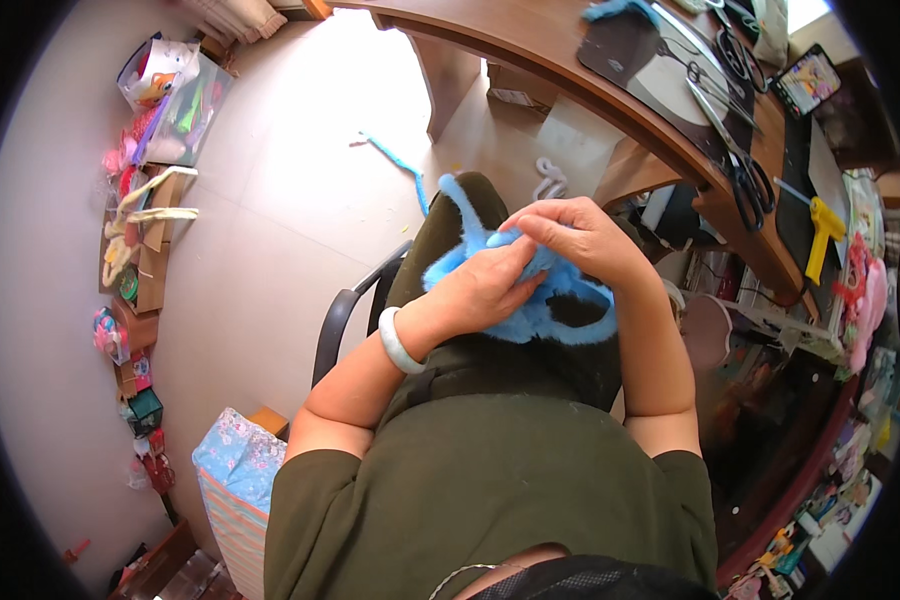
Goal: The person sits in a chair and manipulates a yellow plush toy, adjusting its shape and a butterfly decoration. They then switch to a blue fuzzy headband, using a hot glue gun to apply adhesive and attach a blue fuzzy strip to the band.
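A fluffy light-blue chenille-stem piece (521,330) lies across my lap, with bent loops and one strand sticking up at the far left. My left hand (484,289), a pale bangle (400,341) on its wrist, is closed around the middle of this piece. Above it, my right hand (570,236) bends over the same part, its thumb and fingers at a short blue end near the left fingertips. My hands cover most of the spot where they meet. On the right, the lower loops reach to my right forearm.
Scissors (742,169) and a phone (808,79) are on the wooden desk (525,52). A yellow glue gun (823,232) is at its right end. A blue chenille strip (397,161) lies on the floor, left of the desk. A black chair armrest (337,322) stands beside my left arm.
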Demonstrator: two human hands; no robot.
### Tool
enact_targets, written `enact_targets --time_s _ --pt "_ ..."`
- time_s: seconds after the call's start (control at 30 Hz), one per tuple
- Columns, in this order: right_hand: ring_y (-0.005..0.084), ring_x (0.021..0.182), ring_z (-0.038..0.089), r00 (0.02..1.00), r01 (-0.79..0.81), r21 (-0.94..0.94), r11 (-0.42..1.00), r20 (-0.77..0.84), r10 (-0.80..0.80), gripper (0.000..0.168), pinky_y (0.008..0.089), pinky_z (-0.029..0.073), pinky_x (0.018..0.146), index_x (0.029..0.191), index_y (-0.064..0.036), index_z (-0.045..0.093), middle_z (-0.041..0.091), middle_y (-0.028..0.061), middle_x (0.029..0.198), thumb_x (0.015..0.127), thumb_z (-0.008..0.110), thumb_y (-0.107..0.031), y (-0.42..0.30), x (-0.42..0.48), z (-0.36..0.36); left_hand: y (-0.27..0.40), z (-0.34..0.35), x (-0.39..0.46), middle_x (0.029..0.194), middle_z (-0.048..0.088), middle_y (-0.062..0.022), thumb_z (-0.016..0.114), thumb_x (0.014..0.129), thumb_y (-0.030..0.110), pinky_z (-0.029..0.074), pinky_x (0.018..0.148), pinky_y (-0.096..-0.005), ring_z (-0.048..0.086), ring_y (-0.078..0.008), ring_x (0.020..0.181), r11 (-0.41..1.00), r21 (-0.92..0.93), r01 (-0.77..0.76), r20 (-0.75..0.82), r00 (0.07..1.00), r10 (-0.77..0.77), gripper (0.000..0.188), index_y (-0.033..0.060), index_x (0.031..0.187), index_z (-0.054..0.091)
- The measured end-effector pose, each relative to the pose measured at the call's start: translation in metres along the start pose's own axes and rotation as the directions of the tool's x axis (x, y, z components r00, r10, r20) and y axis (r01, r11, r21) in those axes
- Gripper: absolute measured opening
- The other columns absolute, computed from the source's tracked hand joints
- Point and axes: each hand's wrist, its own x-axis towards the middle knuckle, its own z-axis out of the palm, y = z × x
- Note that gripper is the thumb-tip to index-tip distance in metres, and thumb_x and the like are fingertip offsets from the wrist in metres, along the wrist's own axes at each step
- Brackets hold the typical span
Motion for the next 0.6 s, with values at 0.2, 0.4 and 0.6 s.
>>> enact_targets --time_s 0.2,0.4,0.6 --pt "0.0399 0.077 0.061 0.954 -0.123 -0.609 0.783 -0.29 -0.076 0.058 0.0415 0.048 0.071 0.084 0.0 0.068 0.063 0.0229 0.075 0.089 0.05 -0.054 -0.006 -0.007 -0.001 -0.001 0.011 0.0 0.083 0.06 -0.0255 0.061 0.086 0.008 0.046 0.063 -0.0448 0.058 -0.0447 0.076 0.995 0.062 0.084 -0.1 0.992 -0.077 0.043 -0.0034 0.121 0.04" --pt "0.0156 0.067 0.059 0.995 -0.047 -0.35 0.936 -0.102 0.012 0.033 0.031 0.045 0.061 0.082 0.003 0.064 0.066 0.0083 0.074 0.091 0.061 -0.029 -0.015 0.002 -0.015 0.004 0.017 0.014 0.084 0.061 -0.0249 0.063 0.086 0.011 0.048 0.065 -0.0429 0.06 -0.0437 0.078 0.995 0.097 -0.017 -0.155 0.987 0.032 0.042 -0.0022 0.12 0.042" --pt "0.0111 0.07 0.059 0.889 0.237 -0.202 0.95 -0.349 -0.296 0.013 0.0255 0.048 0.066 0.086 0.003 0.061 0.063 0.0072 0.073 0.086 0.06 -0.01 -0.015 -0.018 0.013 0.006 0.02 0.01 0.083 0.063 -0.0119 0.071 0.081 0.012 0.048 0.072 -0.035 0.063 -0.0272 0.08 0.945 -0.183 0.27 0.113 0.961 -0.252 0.037 0.0021 0.109 0.049"
